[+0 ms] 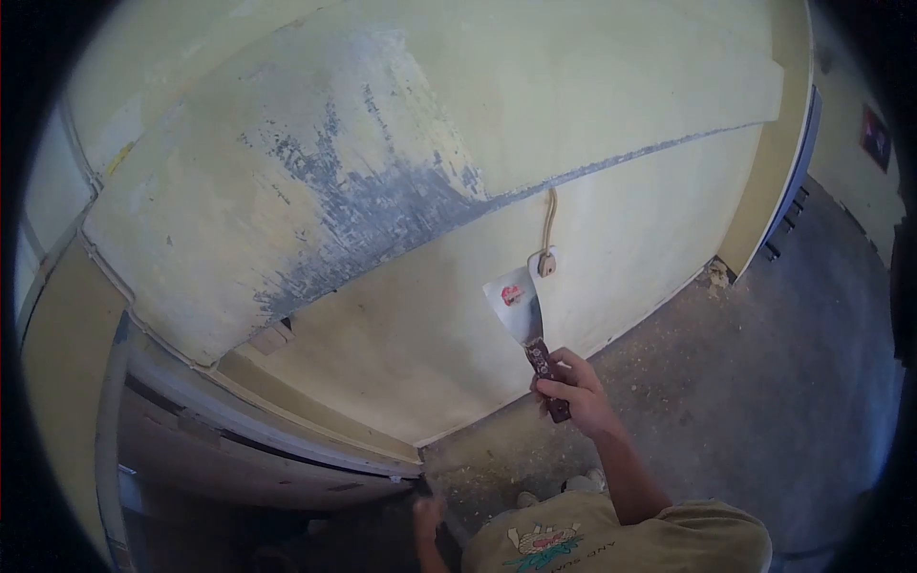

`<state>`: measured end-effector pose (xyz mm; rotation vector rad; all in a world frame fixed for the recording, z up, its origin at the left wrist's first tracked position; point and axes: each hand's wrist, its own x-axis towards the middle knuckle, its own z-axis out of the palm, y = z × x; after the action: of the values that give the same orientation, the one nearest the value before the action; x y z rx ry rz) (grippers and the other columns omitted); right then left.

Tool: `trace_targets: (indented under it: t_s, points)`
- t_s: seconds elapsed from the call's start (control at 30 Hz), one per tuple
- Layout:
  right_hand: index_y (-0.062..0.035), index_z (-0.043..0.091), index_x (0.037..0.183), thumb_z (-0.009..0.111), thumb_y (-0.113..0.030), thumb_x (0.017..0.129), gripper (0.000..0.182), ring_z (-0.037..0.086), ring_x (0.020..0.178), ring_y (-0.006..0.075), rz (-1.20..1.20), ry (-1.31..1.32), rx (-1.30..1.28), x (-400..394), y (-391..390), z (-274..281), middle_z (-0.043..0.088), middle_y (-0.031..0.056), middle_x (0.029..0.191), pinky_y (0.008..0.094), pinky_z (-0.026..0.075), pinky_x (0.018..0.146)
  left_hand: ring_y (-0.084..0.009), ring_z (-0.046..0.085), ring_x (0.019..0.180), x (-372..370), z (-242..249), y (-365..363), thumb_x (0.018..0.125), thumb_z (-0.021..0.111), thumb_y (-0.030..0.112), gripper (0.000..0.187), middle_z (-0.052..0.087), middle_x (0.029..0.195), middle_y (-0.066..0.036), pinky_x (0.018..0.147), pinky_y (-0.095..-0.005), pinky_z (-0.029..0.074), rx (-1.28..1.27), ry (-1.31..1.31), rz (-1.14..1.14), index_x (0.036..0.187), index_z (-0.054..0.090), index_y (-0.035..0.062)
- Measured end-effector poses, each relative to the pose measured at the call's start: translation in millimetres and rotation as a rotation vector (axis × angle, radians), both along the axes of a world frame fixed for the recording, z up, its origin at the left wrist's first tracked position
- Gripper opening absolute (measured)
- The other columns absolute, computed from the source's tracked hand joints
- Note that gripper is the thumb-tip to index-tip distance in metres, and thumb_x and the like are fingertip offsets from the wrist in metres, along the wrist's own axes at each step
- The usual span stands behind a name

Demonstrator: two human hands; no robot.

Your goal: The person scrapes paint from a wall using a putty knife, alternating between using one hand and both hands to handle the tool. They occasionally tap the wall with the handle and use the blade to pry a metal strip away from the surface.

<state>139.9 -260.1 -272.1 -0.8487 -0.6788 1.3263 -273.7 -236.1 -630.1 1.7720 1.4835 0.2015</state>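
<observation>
My right hand point(576, 392) is wrapped round the dark handle of a putty knife point(513, 304), thumb along the handle. Its broad metal blade points up and carries a red mark. Behind the blade is the pale lower wall. Low in the view, my left hand point(429, 517) hangs near my shirt, dim and smeared, so its fingers cannot be made out. Above both hands, a pale painted panel point(611, 105) juts out, with a rough patch point(382, 215) where the coating is gone and grey shows through.
A corded socket point(545, 264) sits on the lower wall. Flakes and crumbs litter the concrete floor point(688, 382). At the left runs a door frame point(277, 425). A dark-edged board point(798, 172) stands at the right, near a picture point(875, 138) on the far wall.
</observation>
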Motion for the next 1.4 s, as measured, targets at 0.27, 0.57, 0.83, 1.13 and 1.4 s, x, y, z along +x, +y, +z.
trace_targets:
  t_s: [0.27,0.57,0.83,1.13,1.4]
  points:
    - [-0.0035,0.043,0.120,0.057,-0.002,0.077,0.045,0.062,0.071,0.0182,-0.007,-0.223,0.096,-4,21,13,0.063,0.0142,0.084,0.0286,0.050,0.062,-0.0205,0.060,0.101,255,354,80,0.103,0.040,0.032,0.038,0.061,0.111,-0.011,0.087,-0.0373,0.049,-0.103,-1.132,-0.061,0.118,0.053,-0.0005]
    - [0.0034,0.059,0.093,0.062,-0.021,0.093,0.025,0.054,0.065,0.0099,-0.291,-0.708,0.237,46,101,51,0.062,0.0081,0.077,0.0278,0.046,0.057,-0.0031,0.040,0.058,342,385,106,0.099,0.051,0.015,0.026,0.046,0.065,0.002,0.051,-0.0233,0.033,0.370,-1.170,0.095,0.076,0.049,0.0038]
    - [0.0014,0.058,0.094,0.058,-0.017,0.096,0.019,0.054,0.068,0.0046,-0.275,-0.701,0.488,70,184,76,0.063,0.0049,0.077,0.0228,0.043,0.054,-0.0028,0.038,0.058,387,408,162,0.100,0.050,0.016,0.031,0.044,0.063,0.004,0.049,-0.0233,0.030,0.507,-1.221,0.330,0.071,0.049,0.0033]
    - [0.0036,0.057,0.083,0.065,-0.005,0.088,0.013,0.058,0.063,0.0046,-0.351,-0.590,0.362,83,211,87,0.065,0.0061,0.073,0.0201,0.041,0.050,-0.0029,0.036,0.056,429,415,184,0.099,0.053,0.016,0.036,0.043,0.060,0.005,0.047,-0.0242,0.028,0.594,-1.322,0.560,0.066,0.047,0.0035]
    - [0.0048,0.060,0.081,0.066,-0.003,0.087,0.012,0.056,0.063,0.0040,-0.397,-0.530,0.591,56,220,130,0.063,0.0040,0.071,0.0202,0.042,0.051,-0.0027,0.038,0.057,415,465,191,0.098,0.056,0.017,0.041,0.044,0.057,0.005,0.048,-0.0243,0.029,0.666,-1.445,0.690,0.060,0.045,0.0041]
